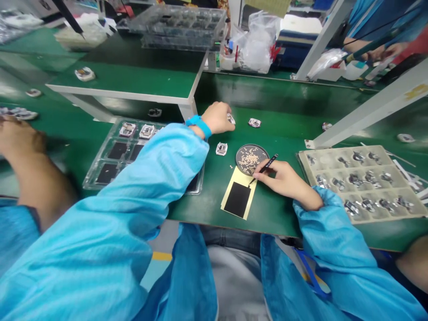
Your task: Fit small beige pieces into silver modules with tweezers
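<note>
On the bench (pixel 281 133): round mesh dish (pixel 251 159) mid-bench, padded card (pixel 237 199) just nearer, touching it; plastic tray (pixel 89 182) left; compartment tray (pixel 334 157) right, metal parts (pixel 354 180) in its compartments.

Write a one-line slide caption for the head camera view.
Right hand holds black tweezers by a round mesh tray of small parts; left hand touches a small metal part on the green workbench.

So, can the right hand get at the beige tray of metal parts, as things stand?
Probably yes. The right hand is close beside the beige tray, with only the green bench between them. It is holding black tweezers, but nothing seems to block the way.
</note>
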Demonstrator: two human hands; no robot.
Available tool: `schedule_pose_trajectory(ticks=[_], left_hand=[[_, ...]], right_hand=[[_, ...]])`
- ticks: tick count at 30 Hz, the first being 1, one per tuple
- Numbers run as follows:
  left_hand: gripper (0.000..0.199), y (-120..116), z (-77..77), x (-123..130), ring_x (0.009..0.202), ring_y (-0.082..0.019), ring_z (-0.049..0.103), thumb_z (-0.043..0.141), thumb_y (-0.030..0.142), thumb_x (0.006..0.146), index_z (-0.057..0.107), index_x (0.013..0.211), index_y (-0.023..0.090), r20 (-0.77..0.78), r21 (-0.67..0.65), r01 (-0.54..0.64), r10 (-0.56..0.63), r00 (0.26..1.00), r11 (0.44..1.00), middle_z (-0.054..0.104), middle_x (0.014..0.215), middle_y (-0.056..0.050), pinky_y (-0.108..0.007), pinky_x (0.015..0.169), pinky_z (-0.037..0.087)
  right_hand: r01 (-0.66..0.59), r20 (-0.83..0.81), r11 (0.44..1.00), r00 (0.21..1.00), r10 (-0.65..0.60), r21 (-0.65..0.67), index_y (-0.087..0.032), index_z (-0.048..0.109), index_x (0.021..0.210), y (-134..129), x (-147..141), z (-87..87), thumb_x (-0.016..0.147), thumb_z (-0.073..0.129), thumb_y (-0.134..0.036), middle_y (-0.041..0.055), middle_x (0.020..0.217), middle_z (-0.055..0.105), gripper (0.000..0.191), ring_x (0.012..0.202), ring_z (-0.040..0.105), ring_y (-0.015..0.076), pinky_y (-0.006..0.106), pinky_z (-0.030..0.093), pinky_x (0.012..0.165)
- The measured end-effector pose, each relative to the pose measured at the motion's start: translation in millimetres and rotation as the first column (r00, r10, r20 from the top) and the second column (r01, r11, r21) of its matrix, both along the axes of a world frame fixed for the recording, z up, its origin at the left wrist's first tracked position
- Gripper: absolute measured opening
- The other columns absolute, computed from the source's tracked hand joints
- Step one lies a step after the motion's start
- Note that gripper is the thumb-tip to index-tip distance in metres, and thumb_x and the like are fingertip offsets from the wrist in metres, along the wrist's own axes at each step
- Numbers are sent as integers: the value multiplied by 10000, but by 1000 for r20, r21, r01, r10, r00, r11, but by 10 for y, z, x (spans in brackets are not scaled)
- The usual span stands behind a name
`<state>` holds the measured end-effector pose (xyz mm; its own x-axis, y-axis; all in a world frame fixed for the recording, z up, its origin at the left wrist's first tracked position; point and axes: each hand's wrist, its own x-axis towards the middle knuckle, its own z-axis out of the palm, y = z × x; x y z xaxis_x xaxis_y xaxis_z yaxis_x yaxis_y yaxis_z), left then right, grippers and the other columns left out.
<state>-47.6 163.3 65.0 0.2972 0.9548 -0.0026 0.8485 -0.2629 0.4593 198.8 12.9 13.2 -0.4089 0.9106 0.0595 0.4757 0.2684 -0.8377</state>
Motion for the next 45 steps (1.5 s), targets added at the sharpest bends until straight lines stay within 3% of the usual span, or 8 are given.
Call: schedule_pose_trajectory(ticks=[4,9,13,18,25,35,40,45], left_hand=[[568,-825,5,-25,1098,-269,646,777,206,701,679,1257,146,181,-15,340,-332,926,940,674,1211,-104,-388,997,512],[566,-1485,-354,-121,1169,-266,620,685,100,730,638,1274,248,291,-132,565,-514,807,814,634,1250,-73,-387,976,527],[650,-1512,-540,-204,1174,-229,609,647,56,747,565,1355,269,428,-121,567,-472,770,815,605,1265,-67,-374,1007,517],[732,-1504,-550,-216,1035,-218,646,715,120,749,509,1432,284,459,-183,505,-381,803,844,607,1235,-73,-397,970,537],[223,-1679,-559,91,984,-242,665,708,362,877,667,1056,235,301,-83,225,-191,934,971,690,1033,-44,-382,868,517],[167,-1599,-661,-62,796,-129,632,637,91,852,680,952,218,551,-184,239,-102,828,954,644,937,-4,-264,702,496],[129,-1618,-634,-47,801,-136,607,642,110,870,686,947,204,524,-160,226,-111,844,961,618,957,-28,-269,679,488],[161,-1658,-594,3,863,-177,603,709,208,855,662,1008,210,402,-139,213,-141,904,967,612,969,-31,-310,746,490]], right_hand=[[-2,-12,1000,1000,2,0,-203,726,909,5,0,-20,895,722,-385,54,862,745,183,762,669,207,360,551,742],[-8,-28,1000,1000,8,0,-203,712,897,19,1,-12,906,716,-387,44,860,734,185,766,656,191,341,547,741],[-3,-115,999,993,-3,-49,-205,694,890,-4,0,76,893,744,-389,36,860,720,191,774,658,182,331,554,735],[57,-305,998,951,-52,6,-228,672,907,-65,-12,153,901,751,-331,38,899,707,130,830,673,189,349,567,767],[95,-306,977,952,-33,191,-253,695,930,-119,-3,189,897,745,-261,49,898,717,60,865,688,231,422,579,807],[-19,-287,959,952,104,283,-243,695,958,-175,-139,115,881,717,-148,50,879,730,124,836,705,218,397,592,765],[-40,-245,932,960,136,361,-252,699,1008,-198,-208,11,863,723,-127,56,914,746,193,872,718,222,407,604,811],[50,-268,941,962,45,336,-283,711,934,-208,-153,94,852,752,-200,53,876,756,123,827,727,241,418,613,776]])
